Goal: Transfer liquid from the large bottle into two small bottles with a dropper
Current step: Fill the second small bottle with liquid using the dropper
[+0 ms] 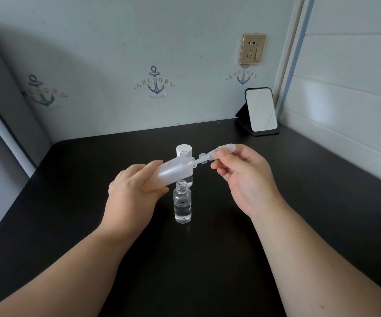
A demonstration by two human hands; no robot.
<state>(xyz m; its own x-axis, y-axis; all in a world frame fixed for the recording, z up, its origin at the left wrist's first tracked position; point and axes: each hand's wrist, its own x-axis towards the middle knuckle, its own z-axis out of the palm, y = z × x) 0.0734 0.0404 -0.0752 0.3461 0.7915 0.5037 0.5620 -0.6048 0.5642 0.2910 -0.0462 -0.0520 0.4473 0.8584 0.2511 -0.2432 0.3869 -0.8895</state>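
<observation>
My left hand [134,191] grips the large frosted bottle [173,171], tilted with its open neck pointing right. My right hand [242,177] pinches a clear plastic dropper [217,153] by its bulb; the dropper's tip sits in the bottle's mouth. Below the big bottle stands a small clear glass bottle [182,204], open, with some clear liquid in it. A second small bottle [189,179] stands just behind it, mostly hidden by the large bottle. A white cap [184,150] stands farther back.
Everything is on a black table [208,259] set in a corner between walls. A small mirror on a black stand [260,110] stands at the back right. A wall socket [252,49] is above it.
</observation>
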